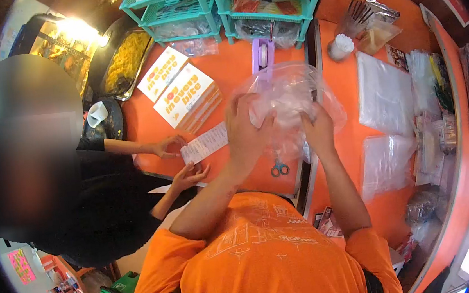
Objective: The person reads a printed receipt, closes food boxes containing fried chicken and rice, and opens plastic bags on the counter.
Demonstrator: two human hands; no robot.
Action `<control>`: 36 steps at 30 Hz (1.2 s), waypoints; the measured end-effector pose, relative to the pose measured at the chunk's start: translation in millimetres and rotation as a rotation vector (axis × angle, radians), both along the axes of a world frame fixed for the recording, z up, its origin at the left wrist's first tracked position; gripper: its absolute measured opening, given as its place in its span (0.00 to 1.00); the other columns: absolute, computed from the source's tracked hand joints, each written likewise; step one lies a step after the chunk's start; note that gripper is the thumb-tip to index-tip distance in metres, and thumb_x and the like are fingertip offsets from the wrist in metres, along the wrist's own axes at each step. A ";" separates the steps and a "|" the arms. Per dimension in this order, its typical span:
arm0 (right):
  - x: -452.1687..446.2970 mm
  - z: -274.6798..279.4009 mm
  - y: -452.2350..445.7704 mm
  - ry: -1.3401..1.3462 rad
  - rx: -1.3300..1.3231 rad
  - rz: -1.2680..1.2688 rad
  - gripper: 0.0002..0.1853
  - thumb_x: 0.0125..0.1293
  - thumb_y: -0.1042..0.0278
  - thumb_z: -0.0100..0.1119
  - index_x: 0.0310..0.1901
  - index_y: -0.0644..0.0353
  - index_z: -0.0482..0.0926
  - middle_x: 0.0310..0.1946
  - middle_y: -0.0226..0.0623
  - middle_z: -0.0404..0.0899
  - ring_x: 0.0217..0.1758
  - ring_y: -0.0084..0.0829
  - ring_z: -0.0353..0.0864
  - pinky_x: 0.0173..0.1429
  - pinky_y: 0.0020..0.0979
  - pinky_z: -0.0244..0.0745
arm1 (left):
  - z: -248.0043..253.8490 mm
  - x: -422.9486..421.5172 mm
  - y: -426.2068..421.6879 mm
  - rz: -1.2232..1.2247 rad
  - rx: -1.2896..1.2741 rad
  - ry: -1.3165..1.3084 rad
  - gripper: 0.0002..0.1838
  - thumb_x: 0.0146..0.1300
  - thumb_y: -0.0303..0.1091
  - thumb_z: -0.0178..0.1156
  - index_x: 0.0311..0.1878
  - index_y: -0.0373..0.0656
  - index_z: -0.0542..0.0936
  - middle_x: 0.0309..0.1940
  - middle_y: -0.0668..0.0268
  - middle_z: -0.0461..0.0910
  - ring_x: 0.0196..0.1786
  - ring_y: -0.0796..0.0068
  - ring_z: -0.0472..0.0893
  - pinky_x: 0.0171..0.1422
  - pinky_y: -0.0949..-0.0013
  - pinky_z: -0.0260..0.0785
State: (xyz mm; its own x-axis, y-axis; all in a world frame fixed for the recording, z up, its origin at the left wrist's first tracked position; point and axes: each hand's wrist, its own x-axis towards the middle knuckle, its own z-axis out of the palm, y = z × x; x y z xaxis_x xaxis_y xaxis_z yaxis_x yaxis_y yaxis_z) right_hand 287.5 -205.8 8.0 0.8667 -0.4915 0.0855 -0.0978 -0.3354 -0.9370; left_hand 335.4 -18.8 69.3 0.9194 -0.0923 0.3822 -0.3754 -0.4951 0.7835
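My left hand (246, 129) and my right hand (319, 130) grip a clear plastic bag (289, 99) from its two sides, fingers closed on the film. Something pale shows through the bag, too unclear to name. Below the bag, blue-handled scissors (279, 168) lie on the orange counter (248, 173). A printed paper slip (206, 143) lies left of my left hand, its right end hidden behind that hand. Beyond the bag stands a purple tape dispenser (262, 56).
At the left, a co-worker's hands (176, 152) touch the slip. Stacked printed boxes (184, 97) stand behind it. Teal racks (176, 11) line the back, beside a tray of yellow food (127, 61). Flat clear bags (385, 95) and a straw cup (341, 47) are at the right.
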 end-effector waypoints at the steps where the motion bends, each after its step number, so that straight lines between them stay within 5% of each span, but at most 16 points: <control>1: 19.2 -22.5 -6.5 0.157 -0.255 0.160 0.15 0.62 0.66 0.64 0.47 0.66 0.80 0.38 0.39 0.84 0.39 0.30 0.82 0.45 0.31 0.75 | 4.4 1.4 1.1 0.219 0.486 -0.443 0.26 0.54 0.31 0.71 0.55 0.42 0.73 0.30 0.60 0.79 0.36 0.58 0.82 0.41 0.58 0.75; 3: 57.9 -62.5 -14.2 0.297 -0.515 0.311 0.16 0.59 0.68 0.64 0.47 0.66 0.81 0.40 0.43 0.85 0.40 0.34 0.83 0.46 0.34 0.77 | -24.9 13.8 -3.9 0.149 0.431 -0.369 0.28 0.56 0.32 0.68 0.59 0.42 0.70 0.31 0.56 0.80 0.38 0.51 0.81 0.42 0.53 0.74; 6: 105.3 -102.1 -16.3 0.784 -0.015 0.488 0.15 0.63 0.66 0.56 0.49 0.61 0.79 0.39 0.51 0.83 0.42 0.48 0.83 0.46 0.46 0.76 | -83.8 25.8 -1.0 -0.016 0.364 -0.097 0.26 0.61 0.33 0.60 0.63 0.40 0.67 0.34 0.48 0.80 0.40 0.43 0.80 0.44 0.46 0.72; 9: 124.0 -125.7 -19.7 0.554 -0.268 0.431 0.15 0.62 0.65 0.57 0.48 0.60 0.80 0.39 0.49 0.84 0.42 0.47 0.84 0.47 0.45 0.77 | -41.3 19.6 8.1 -0.181 0.234 0.540 0.19 0.65 0.31 0.54 0.59 0.40 0.68 0.38 0.44 0.79 0.44 0.42 0.80 0.45 0.48 0.71; 13: 101.0 -125.2 -10.0 0.201 -0.800 0.577 0.14 0.60 0.64 0.58 0.46 0.59 0.82 0.39 0.46 0.84 0.43 0.45 0.84 0.49 0.44 0.77 | -42.1 -2.1 33.2 -0.187 0.181 0.451 0.17 0.68 0.33 0.49 0.58 0.40 0.68 0.36 0.44 0.79 0.41 0.42 0.80 0.44 0.44 0.70; 18: 29.0 -42.5 -41.7 -0.147 -1.364 1.102 0.14 0.59 0.63 0.60 0.44 0.58 0.84 0.40 0.43 0.85 0.43 0.42 0.85 0.50 0.43 0.78 | -29.6 -3.2 52.6 -0.318 0.077 0.555 0.17 0.68 0.34 0.52 0.58 0.41 0.70 0.38 0.47 0.80 0.42 0.45 0.81 0.45 0.50 0.72; 20: 38.4 55.7 -21.3 0.727 -0.900 1.244 0.15 0.60 0.60 0.58 0.43 0.57 0.85 0.45 0.41 0.84 0.49 0.40 0.82 0.56 0.42 0.75 | -31.9 -0.4 57.8 -0.372 0.061 0.579 0.18 0.68 0.34 0.53 0.60 0.41 0.69 0.39 0.47 0.80 0.44 0.46 0.81 0.47 0.51 0.73; 21: 58.8 98.9 -8.9 0.720 -0.905 1.251 0.15 0.60 0.60 0.58 0.43 0.57 0.85 0.45 0.41 0.84 0.49 0.40 0.82 0.56 0.42 0.75 | -33.1 0.0 60.6 -0.426 0.045 0.607 0.19 0.68 0.34 0.54 0.61 0.41 0.69 0.41 0.47 0.80 0.46 0.47 0.81 0.49 0.52 0.73; 23: 126.2 167.9 13.1 0.689 -0.936 1.846 0.15 0.60 0.59 0.58 0.43 0.57 0.85 0.46 0.42 0.84 0.49 0.41 0.82 0.56 0.44 0.75 | -33.6 1.1 65.3 -0.472 0.027 0.551 0.21 0.68 0.33 0.55 0.63 0.42 0.68 0.46 0.48 0.79 0.50 0.48 0.80 0.54 0.53 0.72; 24: 175.2 150.6 24.5 0.776 -0.866 1.921 0.16 0.62 0.56 0.56 0.45 0.58 0.83 0.41 0.45 0.84 0.47 0.44 0.82 0.54 0.46 0.75 | -33.0 -2.3 68.3 -0.531 0.013 0.509 0.23 0.67 0.33 0.55 0.64 0.42 0.68 0.51 0.48 0.78 0.54 0.49 0.79 0.59 0.53 0.70; 25: 214.2 178.4 47.5 0.166 -1.113 1.723 0.17 0.66 0.55 0.54 0.45 0.60 0.81 0.33 0.47 0.83 0.39 0.45 0.83 0.47 0.49 0.76 | -31.6 -4.2 70.0 -0.526 0.024 0.506 0.23 0.67 0.33 0.55 0.64 0.42 0.68 0.51 0.48 0.78 0.54 0.49 0.79 0.59 0.53 0.70; 27: 286.0 231.9 122.6 0.147 -0.729 1.030 0.14 0.68 0.58 0.53 0.34 0.62 0.78 0.28 0.44 0.82 0.34 0.46 0.83 0.40 0.46 0.74 | -25.6 -5.3 74.1 -0.628 0.103 0.502 0.25 0.66 0.32 0.57 0.66 0.43 0.67 0.59 0.50 0.74 0.61 0.51 0.75 0.66 0.54 0.65; 28: 365.9 196.3 143.3 -0.419 -0.753 0.903 0.12 0.67 0.60 0.54 0.35 0.61 0.78 0.32 0.46 0.83 0.39 0.50 0.82 0.43 0.47 0.75 | -19.9 -3.9 77.1 -0.616 0.126 0.496 0.25 0.66 0.32 0.57 0.66 0.43 0.67 0.59 0.50 0.74 0.61 0.51 0.75 0.66 0.54 0.65; 29: 420.5 194.5 169.6 -0.566 -0.750 0.731 0.10 0.65 0.63 0.55 0.39 0.60 0.80 0.36 0.46 0.84 0.43 0.52 0.82 0.47 0.45 0.76 | -13.8 -2.8 80.4 -0.708 0.107 0.518 0.25 0.65 0.32 0.58 0.66 0.42 0.69 0.61 0.52 0.73 0.63 0.53 0.73 0.69 0.56 0.63; 34: 592.8 119.7 239.9 -0.475 -0.995 0.830 0.16 0.57 0.61 0.64 0.47 0.54 0.84 0.42 0.44 0.85 0.45 0.47 0.83 0.51 0.43 0.77 | -19.8 -5.7 105.5 -0.742 -0.035 0.478 0.20 0.65 0.29 0.59 0.61 0.41 0.72 0.57 0.54 0.76 0.58 0.56 0.76 0.64 0.58 0.66; 36: 583.1 134.4 246.2 -0.336 -0.986 0.846 0.14 0.55 0.60 0.65 0.44 0.53 0.85 0.41 0.43 0.85 0.44 0.45 0.84 0.50 0.42 0.77 | -12.9 -1.7 118.4 -0.693 -0.017 0.519 0.20 0.65 0.28 0.58 0.60 0.41 0.73 0.56 0.55 0.77 0.58 0.57 0.76 0.65 0.59 0.66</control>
